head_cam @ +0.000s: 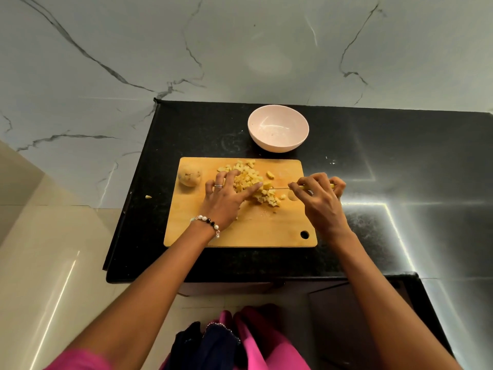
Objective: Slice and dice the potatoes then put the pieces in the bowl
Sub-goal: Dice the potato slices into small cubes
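- Fingers were the main risk: your left hand (226, 194) lay spread and mostly straight over the diced potato pile (253, 182), with the forefinger tip just beside the knife (286, 188) blade. A slip on a wet cube could have brought the edge onto that finger.
- Your right hand (318, 194) was curled tight round the yellow handle, blade lying flat and pointing left into the pile.
- Pieces sat mid cutting board (240, 231), spreading toward its far edge. One bit had already escaped onto the counter (186, 124) left of the board (148, 196); more could have followed if you'd swept carelessly.
- Whole potato (189, 177) sat uncut at the board's far left corner, close to the edge. It could have rolled off.
- Bowl (278, 128) stood just beyond the board, nothing in it yet, so I'd judge the transfer not started.
- Hard to make out: blade was edge-on, a thin line only; I couldn't tell whether it touched the board. Your left palm hid part of the pile.
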Motion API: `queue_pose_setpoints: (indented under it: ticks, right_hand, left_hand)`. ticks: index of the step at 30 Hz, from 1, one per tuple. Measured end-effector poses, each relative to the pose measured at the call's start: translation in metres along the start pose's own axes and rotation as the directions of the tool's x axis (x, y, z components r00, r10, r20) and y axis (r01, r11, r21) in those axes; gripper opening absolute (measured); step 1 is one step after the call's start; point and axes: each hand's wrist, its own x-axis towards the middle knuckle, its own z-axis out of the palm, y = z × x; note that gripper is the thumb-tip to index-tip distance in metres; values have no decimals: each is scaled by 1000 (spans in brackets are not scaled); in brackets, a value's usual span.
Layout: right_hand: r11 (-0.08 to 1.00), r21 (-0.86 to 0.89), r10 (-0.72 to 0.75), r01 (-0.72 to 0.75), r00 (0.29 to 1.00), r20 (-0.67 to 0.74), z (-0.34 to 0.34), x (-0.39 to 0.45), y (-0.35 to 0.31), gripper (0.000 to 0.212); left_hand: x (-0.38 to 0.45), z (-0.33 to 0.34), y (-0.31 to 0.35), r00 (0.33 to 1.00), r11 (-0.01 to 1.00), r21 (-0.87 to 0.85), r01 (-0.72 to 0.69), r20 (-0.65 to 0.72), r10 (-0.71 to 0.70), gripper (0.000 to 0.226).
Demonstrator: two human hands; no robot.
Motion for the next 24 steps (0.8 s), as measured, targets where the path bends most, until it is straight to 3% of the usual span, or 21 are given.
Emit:
queue_pose_setpoints:
  ticks: [5,9,12,15,17,19,22,24]
  right_hand:
    - [999,-13,29,-29,1000,-10,1,0,4,37]
    - [999,-2,52,-52,998,-35,0,4,2,36]
    - [994,-1,108,-109,993,-36,-2,1,7,38]
    - [952,78,298,-296,954,-23,-4,-6,12,38]
    - [867,213,452,-451,891,47,-4,-9,11,32]
    - [762,320,541,-562,825,163,-6,-9,9,22]
    - [474,489,664,-732,662,348,-9,-9,4,13]
    - [292,537,713,-791,555,429,-10,-12,1,10]
  left_hand:
    - [2,-3,-5,993,994,-21,108,-37,-108,87]
    - [8,-7,3,997,1000,-26,-6,-75,4,94]
    - [13,-6,0,998,999,17,35,-56,-34,82]
    - [17,-5,-1,959,987,-83,138,-236,-154,53]
    - [22,-3,5,898,977,-180,113,-402,-178,24]
    - [28,-2,21,872,958,-283,54,-455,-183,9]
    - [39,-4,57,906,939,-341,-47,-410,-103,9]
    - [45,-6,81,971,945,-320,-63,-241,-16,24]
